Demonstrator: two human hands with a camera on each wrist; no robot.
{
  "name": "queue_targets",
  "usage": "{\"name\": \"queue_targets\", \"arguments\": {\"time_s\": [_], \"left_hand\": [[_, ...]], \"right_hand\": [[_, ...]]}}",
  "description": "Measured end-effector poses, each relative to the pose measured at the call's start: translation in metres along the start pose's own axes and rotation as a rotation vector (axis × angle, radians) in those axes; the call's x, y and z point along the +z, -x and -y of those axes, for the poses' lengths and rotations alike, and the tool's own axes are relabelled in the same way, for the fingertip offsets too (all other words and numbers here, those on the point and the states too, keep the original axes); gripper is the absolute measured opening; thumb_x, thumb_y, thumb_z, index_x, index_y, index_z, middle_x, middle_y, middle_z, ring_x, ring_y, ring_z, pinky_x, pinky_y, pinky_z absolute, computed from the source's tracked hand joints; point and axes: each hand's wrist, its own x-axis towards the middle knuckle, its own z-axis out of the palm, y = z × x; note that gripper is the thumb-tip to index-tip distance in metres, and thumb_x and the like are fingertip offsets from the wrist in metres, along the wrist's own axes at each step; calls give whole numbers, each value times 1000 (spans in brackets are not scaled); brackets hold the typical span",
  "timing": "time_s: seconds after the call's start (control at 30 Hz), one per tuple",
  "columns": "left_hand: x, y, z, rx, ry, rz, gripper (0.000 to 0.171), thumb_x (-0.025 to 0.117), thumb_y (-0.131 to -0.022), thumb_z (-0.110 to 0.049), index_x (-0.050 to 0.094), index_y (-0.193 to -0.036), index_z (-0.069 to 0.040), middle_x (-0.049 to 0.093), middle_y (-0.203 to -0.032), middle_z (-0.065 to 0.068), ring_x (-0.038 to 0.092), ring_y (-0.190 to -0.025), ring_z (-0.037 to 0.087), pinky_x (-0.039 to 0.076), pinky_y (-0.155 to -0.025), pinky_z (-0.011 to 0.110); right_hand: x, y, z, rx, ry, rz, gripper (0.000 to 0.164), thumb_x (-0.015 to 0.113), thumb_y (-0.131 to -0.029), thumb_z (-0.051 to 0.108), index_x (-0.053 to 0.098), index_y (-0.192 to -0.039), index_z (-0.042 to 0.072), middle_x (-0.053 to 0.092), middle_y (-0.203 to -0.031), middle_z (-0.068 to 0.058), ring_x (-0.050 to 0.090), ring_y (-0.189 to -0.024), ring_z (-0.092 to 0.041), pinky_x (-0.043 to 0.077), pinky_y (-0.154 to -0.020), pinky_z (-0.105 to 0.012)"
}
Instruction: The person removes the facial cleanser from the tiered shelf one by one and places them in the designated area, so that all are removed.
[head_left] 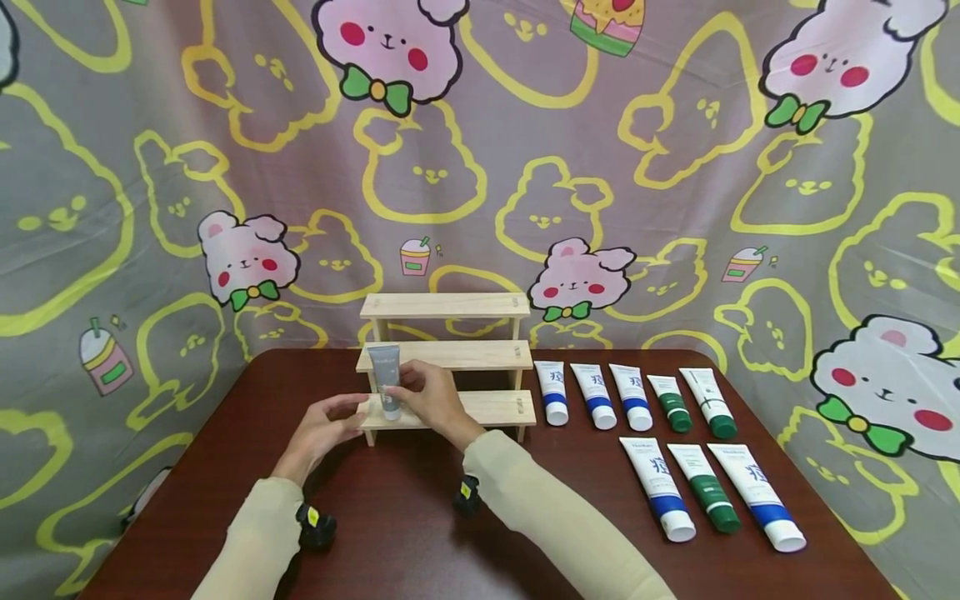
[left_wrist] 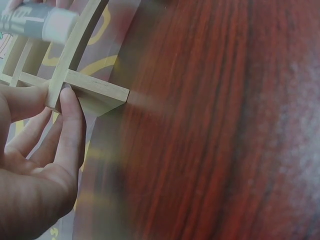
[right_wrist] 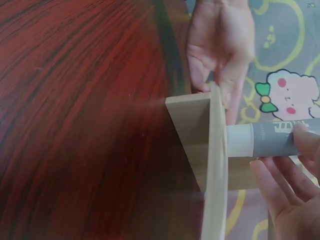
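A grey squeeze tube (head_left: 386, 377) with a pale cap stands cap-down on the lowest step of a three-tier wooden rack (head_left: 465, 408), near its left end. My right hand (head_left: 435, 398) pinches the tube between thumb and fingers. In the right wrist view the tube's white cap (right_wrist: 240, 140) meets the board's face. My left hand (head_left: 321, 433) grips the left end of that same step, thumb on one face and fingers on the other, as the left wrist view shows with the board's end (left_wrist: 59, 85).
Several white tubes with blue bands (head_left: 551, 392) or green ones (head_left: 705, 487) lie in two rows on the dark red-brown table (head_left: 420, 533), right of the rack. A patterned curtain (head_left: 480, 183) hangs behind the table.
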Motion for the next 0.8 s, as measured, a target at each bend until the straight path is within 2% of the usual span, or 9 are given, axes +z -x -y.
{"name": "queue_targets", "arguments": {"time_s": [0.2, 0.4, 0.6, 0.8], "left_hand": [[-1, 1, 1, 6, 2, -1, 47, 68, -99, -10, 57, -144, 0, 53, -146, 25, 66, -97, 10, 62, -86, 22], [0, 2, 1, 14, 11, -2, 47, 68, -99, -9, 57, -144, 0, 53, -145, 25, 66, -97, 9, 62, -85, 21], [0, 1, 1, 19, 22, -8, 47, 69, -98, -7, 58, -142, 1, 54, -143, 26, 65, -96, 8, 61, -83, 19], [-1, 1, 2, 12, 21, -13, 46, 69, -98, -7, 58, -142, 0, 53, -146, 25, 65, -96, 9, 61, -83, 19]], "right_hand": [[-22, 6, 1, 2, 6, 5, 25, 81, -90, 20, 74, -110, 6, 80, -103, -12, 76, -91, -23, 60, -76, -21], [-52, 17, 2, 30, 15, -15, 28, 81, -91, 20, 73, -114, 7, 80, -103, -15, 77, -92, -26, 63, -77, -30], [-84, 36, 3, 65, 15, -31, 31, 80, -91, 19, 72, -118, 5, 79, -102, -17, 77, -90, -26, 64, -76, -32], [-116, 58, 0, 99, 77, -24, 35, 82, -88, 16, 74, -120, 4, 79, -98, -16, 76, -85, -23, 65, -71, -31]]}}
